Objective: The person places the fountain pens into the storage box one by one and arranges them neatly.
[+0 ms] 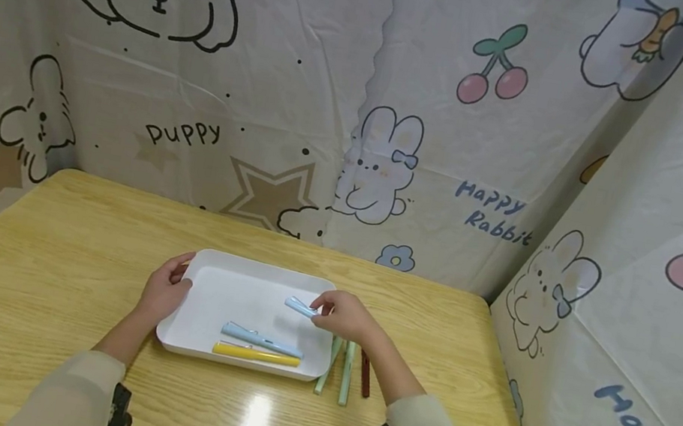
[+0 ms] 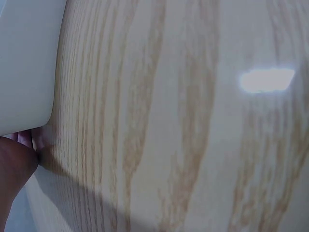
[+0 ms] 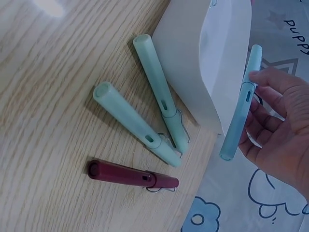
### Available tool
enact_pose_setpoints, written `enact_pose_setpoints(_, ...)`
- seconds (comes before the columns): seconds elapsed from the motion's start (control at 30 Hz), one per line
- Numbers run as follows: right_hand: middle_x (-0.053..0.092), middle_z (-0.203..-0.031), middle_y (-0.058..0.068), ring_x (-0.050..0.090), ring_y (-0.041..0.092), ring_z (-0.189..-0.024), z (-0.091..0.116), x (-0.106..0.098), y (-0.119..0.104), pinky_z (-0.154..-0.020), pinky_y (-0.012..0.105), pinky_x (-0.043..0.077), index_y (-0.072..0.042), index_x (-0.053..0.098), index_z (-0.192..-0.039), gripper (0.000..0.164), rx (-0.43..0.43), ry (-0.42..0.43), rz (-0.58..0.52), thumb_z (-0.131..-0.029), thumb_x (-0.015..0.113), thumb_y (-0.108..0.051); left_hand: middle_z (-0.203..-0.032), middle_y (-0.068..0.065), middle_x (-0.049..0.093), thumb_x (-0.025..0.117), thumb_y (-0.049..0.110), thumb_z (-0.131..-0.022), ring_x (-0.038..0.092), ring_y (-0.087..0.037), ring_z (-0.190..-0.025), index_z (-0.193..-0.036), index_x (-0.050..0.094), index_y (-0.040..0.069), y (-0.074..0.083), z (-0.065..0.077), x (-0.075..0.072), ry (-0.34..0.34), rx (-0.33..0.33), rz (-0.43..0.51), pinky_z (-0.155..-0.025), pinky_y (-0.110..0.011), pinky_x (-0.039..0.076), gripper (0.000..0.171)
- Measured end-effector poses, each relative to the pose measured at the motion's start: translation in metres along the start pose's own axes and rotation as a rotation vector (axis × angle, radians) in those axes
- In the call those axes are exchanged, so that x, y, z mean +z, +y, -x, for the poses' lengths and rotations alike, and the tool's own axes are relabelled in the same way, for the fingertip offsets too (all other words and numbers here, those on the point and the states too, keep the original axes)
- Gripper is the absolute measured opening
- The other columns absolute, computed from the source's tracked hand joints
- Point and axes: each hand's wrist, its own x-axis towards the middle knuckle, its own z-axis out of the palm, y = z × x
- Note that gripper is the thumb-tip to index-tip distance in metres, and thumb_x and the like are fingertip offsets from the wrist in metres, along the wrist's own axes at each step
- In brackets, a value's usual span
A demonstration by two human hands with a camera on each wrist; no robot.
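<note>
A white tray (image 1: 246,288) lies on the wooden table, its left side held by my left hand (image 1: 164,292) with the thumb at the rim. In the left wrist view, only part of that hand (image 2: 17,162) shows below the tray's corner (image 2: 29,63). My right hand (image 1: 345,316) pinches a light blue pen (image 3: 240,113) between thumb and fingers, over the tray's right end. Inside the tray, another light blue pen (image 1: 261,340) lies just behind a yellow pen (image 1: 256,355), both near the front wall.
To the right of the tray, two mint green pens (image 3: 155,77) (image 3: 133,121) and a dark red pen (image 3: 128,175) lie on the table (image 1: 197,408). Printed cloth (image 1: 309,85) hangs behind the table and along its sides.
</note>
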Motion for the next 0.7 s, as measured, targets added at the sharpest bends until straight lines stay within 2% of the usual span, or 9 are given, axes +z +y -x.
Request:
enact_pose_setpoints(0.33, 0.058, -0.08, 0.002, 0.048, 0.014, -0.072, -0.005, 0.004, -0.009, -0.06, 0.023, 0.041, -0.008, 0.069, -0.097, 0.016, -0.01, -0.016, -0.006, -0.083, 0.067, -0.014, -0.138, -0.024, 0.043, 0.038, 0.004, -0.092, 0.046, -0.032, -0.121, -0.146, 0.031, 0.008, 0.002, 0.001, 0.0, 0.002, -0.017, 0.005, -0.094, -0.036, 0.042, 0.055)
enact_pose_setpoints(0.6, 0.059, -0.081, 0.002, 0.048, 0.013, -0.073, -0.009, 0.008, -0.017, -0.061, 0.022, 0.04, -0.008, 0.069, -0.098, 0.016, -0.041, -0.038, 0.007, -0.084, 0.067, -0.014, -0.138, -0.024, 0.043, 0.039, 0.004, -0.092, 0.046, -0.032, -0.12, -0.145, 0.032, 0.008, 0.004, 0.003, 0.001, 0.003, -0.017, 0.009, -0.09, -0.029, 0.042, 0.054)
enact_pose_setpoints(0.7, 0.059, -0.081, 0.002, 0.048, 0.013, -0.073, -0.011, 0.011, -0.019, -0.061, 0.022, 0.04, -0.008, 0.069, -0.099, 0.017, -0.048, -0.039, 0.013, -0.084, 0.067, -0.015, -0.138, -0.024, 0.043, 0.039, 0.004, -0.092, 0.046, -0.032, -0.12, -0.145, 0.032, 0.008, 0.003, 0.003, 0.0, 0.003, -0.016, 0.009, -0.091, -0.03, 0.042, 0.054)
